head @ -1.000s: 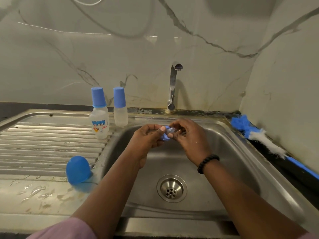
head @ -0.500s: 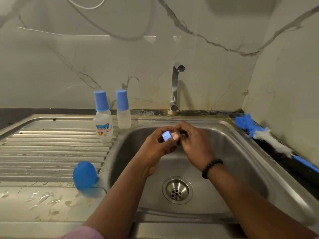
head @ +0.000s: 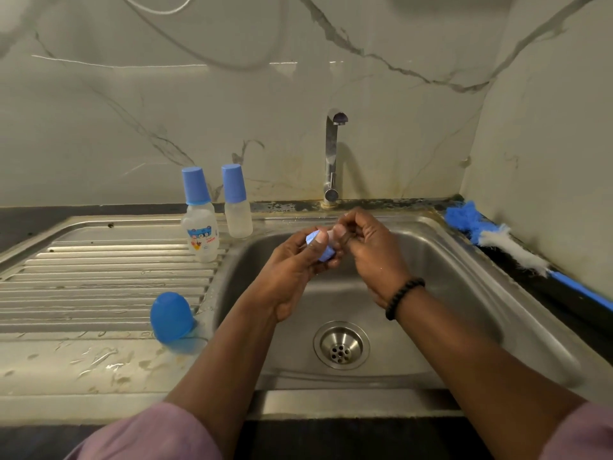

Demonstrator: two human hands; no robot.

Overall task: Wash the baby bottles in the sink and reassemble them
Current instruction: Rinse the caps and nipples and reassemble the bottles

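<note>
Over the steel sink (head: 441, 293), my left hand (head: 295, 273) grips a small blue bottle ring (head: 319, 245). My right hand (head: 368, 247) pinches at the ring's far side, fingers curled; what lies between them is hidden. Two capped baby bottles stand at the sink's back left: one with a printed label (head: 199, 224), one plain (head: 236, 204). A loose blue cap (head: 170, 317) rests mouth down on the drainboard (head: 99, 277) beside the basin.
The tap (head: 332, 154) stands behind the basin with no water running. A blue and white bottle brush (head: 507, 247) lies along the right counter edge. The drain (head: 341, 350) sits in the basin's middle. The near counter is wet.
Both hands have stayed together over the basin while the blue ring turned in my left hand. The view has drifted slightly.
</note>
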